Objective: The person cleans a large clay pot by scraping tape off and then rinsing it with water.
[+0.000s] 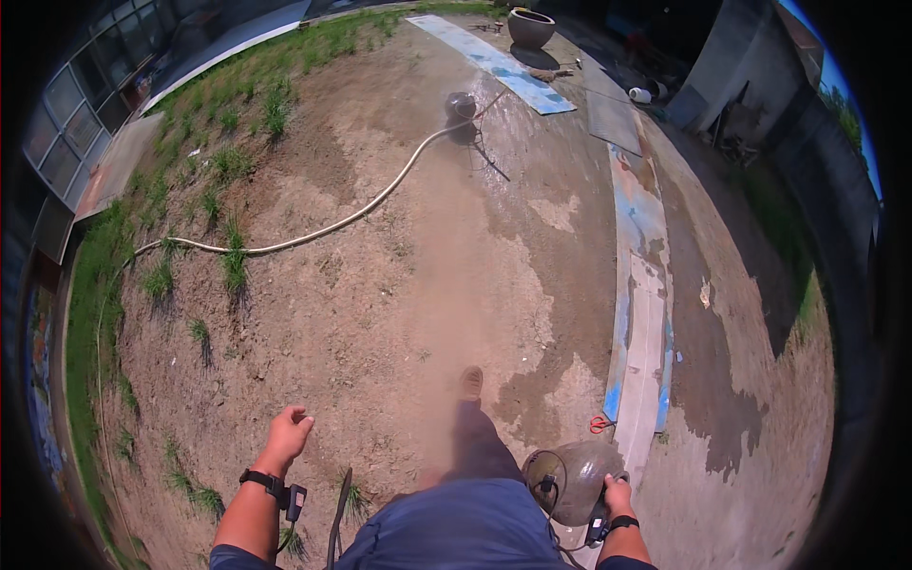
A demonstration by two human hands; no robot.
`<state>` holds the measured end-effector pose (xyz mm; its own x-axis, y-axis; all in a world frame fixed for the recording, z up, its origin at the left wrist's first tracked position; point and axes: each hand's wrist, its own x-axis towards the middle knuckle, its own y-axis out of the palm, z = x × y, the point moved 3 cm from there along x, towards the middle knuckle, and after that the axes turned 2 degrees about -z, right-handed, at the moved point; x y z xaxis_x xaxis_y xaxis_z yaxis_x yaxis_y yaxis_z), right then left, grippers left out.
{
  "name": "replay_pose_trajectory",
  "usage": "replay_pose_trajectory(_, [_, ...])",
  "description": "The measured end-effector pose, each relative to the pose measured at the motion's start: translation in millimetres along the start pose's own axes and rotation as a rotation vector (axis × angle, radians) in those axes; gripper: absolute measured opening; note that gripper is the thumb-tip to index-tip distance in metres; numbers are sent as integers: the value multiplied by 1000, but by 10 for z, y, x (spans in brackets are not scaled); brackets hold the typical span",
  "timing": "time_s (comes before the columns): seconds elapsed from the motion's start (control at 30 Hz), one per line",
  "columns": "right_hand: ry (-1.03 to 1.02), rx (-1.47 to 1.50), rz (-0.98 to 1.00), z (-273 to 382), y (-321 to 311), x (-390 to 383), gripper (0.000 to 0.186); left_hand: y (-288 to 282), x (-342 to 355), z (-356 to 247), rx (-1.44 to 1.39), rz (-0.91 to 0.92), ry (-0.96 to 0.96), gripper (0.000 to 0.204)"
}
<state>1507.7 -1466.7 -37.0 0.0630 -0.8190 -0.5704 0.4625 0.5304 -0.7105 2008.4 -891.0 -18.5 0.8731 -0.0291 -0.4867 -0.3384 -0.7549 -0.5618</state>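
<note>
My right hand (617, 493) is closed at the edge of a large, round, brown pot (594, 465) with a wet-looking sheen. The pot hangs or rests beside my right leg; I cannot tell whether it touches the ground. A black cable passes in front of it. My left hand (286, 439) is out over the bare soil, its fingers loosely bent and apart, with nothing in them. Each wrist wears a black strap with a small device. Red-handled scissors (600, 425) lie just beyond the pot.
A pale hose (380, 197) curves across the dirt to a dark bucket (461, 106) on wet ground. Blue-stained boards (638, 204) run along the right, and another (494, 62) lies farther off. A big pot (531, 29) stands at the back. Grass tufts (233, 256) grow at left.
</note>
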Motion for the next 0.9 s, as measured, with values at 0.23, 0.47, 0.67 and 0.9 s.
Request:
replay_pose_trajectory(0.23, [-26, -116, -17, 1989, 630, 1511, 49, 265, 1345, -1127, -136, -40, -167, 38])
replay_pose_trajectory(0.47, [-120, 22, -81, 4356, 728, 2455, 43, 381, 2568, -2079, -101, 72, -350, 41])
replay_pose_trajectory(0.67, [-163, 309, -126, 6069, 904, 3547, 33, 576, 4464, -3450, -55, 58, -327, 40])
replay_pose_trajectory(0.9, [-171, 243, -209, 7942, 1124, 4418, 40, 726, 6690, -5517, 68, 90, -111, 42])
